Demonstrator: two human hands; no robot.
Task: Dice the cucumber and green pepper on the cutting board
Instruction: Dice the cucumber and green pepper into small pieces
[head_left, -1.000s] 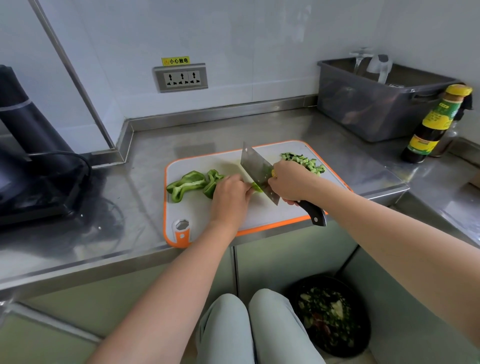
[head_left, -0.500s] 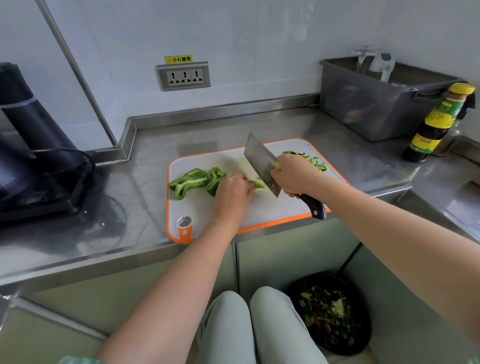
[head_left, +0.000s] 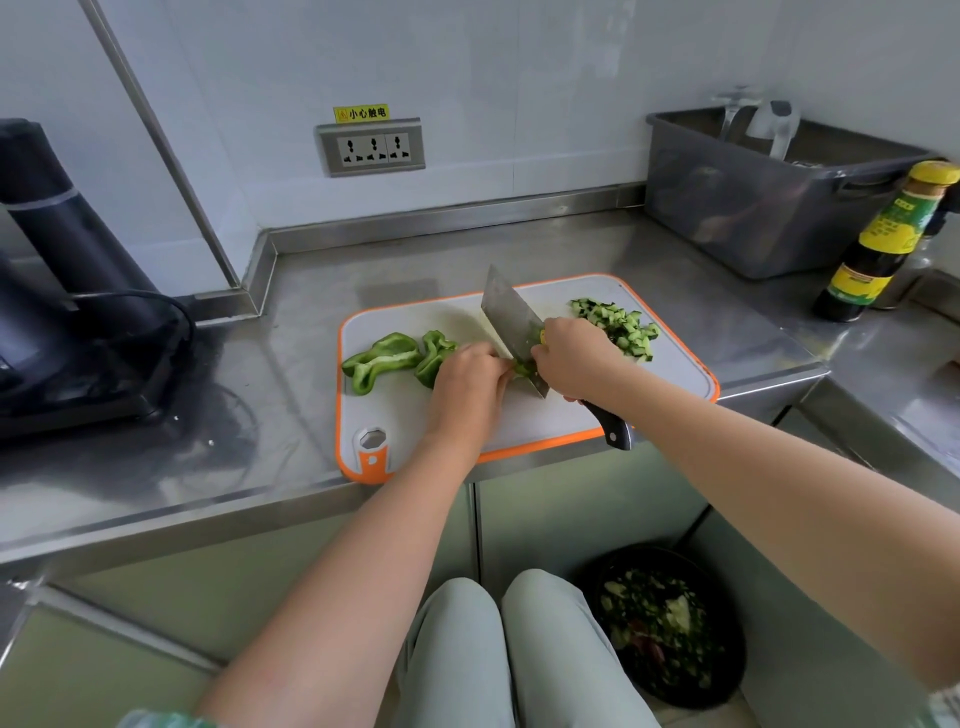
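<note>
A white cutting board (head_left: 530, 426) with an orange rim lies on the steel counter. Two green pepper pieces (head_left: 387, 358) lie on its left half. A pile of diced cucumber (head_left: 618, 325) sits at its far right. My left hand (head_left: 467, 384) has curled fingers holding down a pepper strip (head_left: 522, 368), most of it hidden under the hand. My right hand (head_left: 574, 358) grips the black handle of a cleaver (head_left: 511, 325), whose blade edge is down on the strip right beside my left fingers.
A grey plastic tub (head_left: 753, 208) and a dark sauce bottle (head_left: 878, 244) with a yellow cap stand at the right. A black appliance (head_left: 67, 291) with a cable sits at the left. A black bin of scraps (head_left: 670, 629) is on the floor by my knees.
The cleaver rose off the pepper strip and came down again beside my left fingers. Both hands stayed near the board's middle.
</note>
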